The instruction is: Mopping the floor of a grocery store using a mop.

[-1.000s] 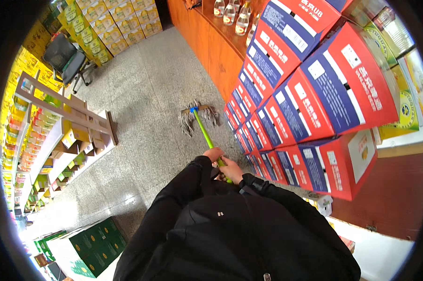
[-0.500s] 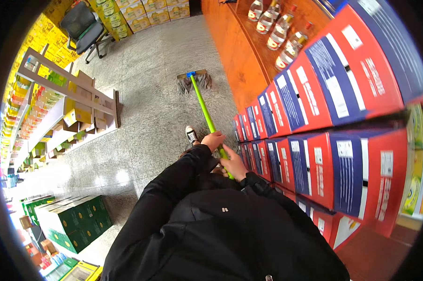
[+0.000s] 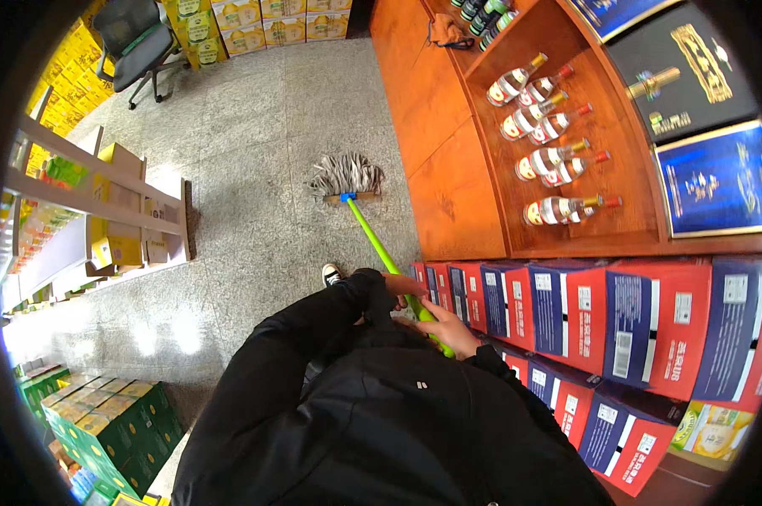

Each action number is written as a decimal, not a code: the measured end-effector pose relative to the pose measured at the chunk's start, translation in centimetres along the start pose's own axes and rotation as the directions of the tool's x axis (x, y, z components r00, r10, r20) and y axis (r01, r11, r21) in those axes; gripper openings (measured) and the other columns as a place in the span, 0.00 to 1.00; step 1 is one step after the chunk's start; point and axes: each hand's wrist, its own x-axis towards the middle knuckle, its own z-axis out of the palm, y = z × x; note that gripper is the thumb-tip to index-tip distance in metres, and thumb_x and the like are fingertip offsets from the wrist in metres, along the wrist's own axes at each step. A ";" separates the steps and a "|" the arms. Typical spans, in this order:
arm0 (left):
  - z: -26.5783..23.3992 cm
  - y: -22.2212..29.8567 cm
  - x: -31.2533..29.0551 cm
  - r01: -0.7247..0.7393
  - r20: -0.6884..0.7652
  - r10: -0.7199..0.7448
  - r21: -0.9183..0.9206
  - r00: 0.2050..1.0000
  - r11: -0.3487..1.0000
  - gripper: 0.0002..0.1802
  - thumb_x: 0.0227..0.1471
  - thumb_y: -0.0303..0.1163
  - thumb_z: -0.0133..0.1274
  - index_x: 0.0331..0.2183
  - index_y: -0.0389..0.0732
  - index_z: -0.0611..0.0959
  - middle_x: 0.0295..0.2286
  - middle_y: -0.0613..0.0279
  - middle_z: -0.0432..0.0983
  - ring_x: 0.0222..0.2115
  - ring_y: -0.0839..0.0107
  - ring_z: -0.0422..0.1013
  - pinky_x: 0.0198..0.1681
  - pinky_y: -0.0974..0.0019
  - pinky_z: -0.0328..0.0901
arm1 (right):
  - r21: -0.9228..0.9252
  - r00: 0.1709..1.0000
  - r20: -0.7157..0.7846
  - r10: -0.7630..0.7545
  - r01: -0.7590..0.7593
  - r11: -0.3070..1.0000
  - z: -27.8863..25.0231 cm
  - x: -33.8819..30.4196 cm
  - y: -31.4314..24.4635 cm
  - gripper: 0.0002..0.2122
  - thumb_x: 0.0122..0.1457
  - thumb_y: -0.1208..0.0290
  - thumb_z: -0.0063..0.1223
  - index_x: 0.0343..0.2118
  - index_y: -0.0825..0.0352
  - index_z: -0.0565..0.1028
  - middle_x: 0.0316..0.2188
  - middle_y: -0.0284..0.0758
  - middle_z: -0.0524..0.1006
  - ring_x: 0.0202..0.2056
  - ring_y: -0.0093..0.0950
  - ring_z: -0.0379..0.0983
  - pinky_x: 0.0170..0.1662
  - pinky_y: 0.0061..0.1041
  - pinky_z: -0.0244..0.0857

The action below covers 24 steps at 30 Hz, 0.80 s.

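Note:
A mop with a bright green handle slants from my hands to the floor ahead. At its far end the grey string mop head lies on the speckled floor, strands fanned out beyond its blue joint and flat bar. My left hand is closed round the handle, partly hidden by the black sleeve. Lower down, my right hand grips the handle close to its top end. A black-and-white shoe shows left of the handle.
Stacked red and blue cartons stand close on my right. Beyond them is a wooden cabinet with glass bottles on its shelf. At left are a display rack and green cartons. An office chair stands far left.
The mop head has come nearer to me, and its strands now fan out away from me instead of toward me. My hands have drawn back with the handle. More of the bottle shelf shows.

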 end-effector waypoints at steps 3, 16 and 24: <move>-2.8 1.3 -2.4 0.052 -0.069 -0.061 -0.121 0.996 0.991 0.27 0.44 0.52 0.46 0.40 0.42 0.70 0.25 0.61 0.68 0.19 0.74 0.64 0.24 0.71 0.63 | 0.010 0.941 0.094 0.324 -0.327 0.945 0.3 2.6 -6.2 0.29 0.47 0.70 0.50 0.52 0.69 0.54 0.32 0.33 0.70 0.29 0.18 0.64 0.30 0.15 0.58; -18.2 2.4 -12.2 -0.282 -0.459 0.338 0.188 0.821 0.941 0.15 0.49 0.43 0.39 0.32 0.41 0.70 0.17 0.64 0.64 0.14 0.74 0.63 0.14 0.73 0.59 | 0.044 0.896 0.348 0.274 -0.307 0.951 4.2 19.7 -18.3 0.38 0.46 0.79 0.48 0.56 0.61 0.36 0.16 0.27 0.60 0.16 0.16 0.57 0.17 0.14 0.51; -34.8 -1.8 -15.7 -0.265 -0.473 0.750 0.734 0.462 0.626 0.10 0.45 0.27 0.43 0.34 0.37 0.70 0.26 0.61 0.64 0.17 0.73 0.66 0.16 0.71 0.62 | -0.078 0.830 0.501 0.247 -0.240 0.968 7.2 33.8 -28.9 0.37 0.46 0.82 0.44 0.56 0.54 0.38 0.20 0.30 0.64 0.14 0.16 0.59 0.15 0.14 0.53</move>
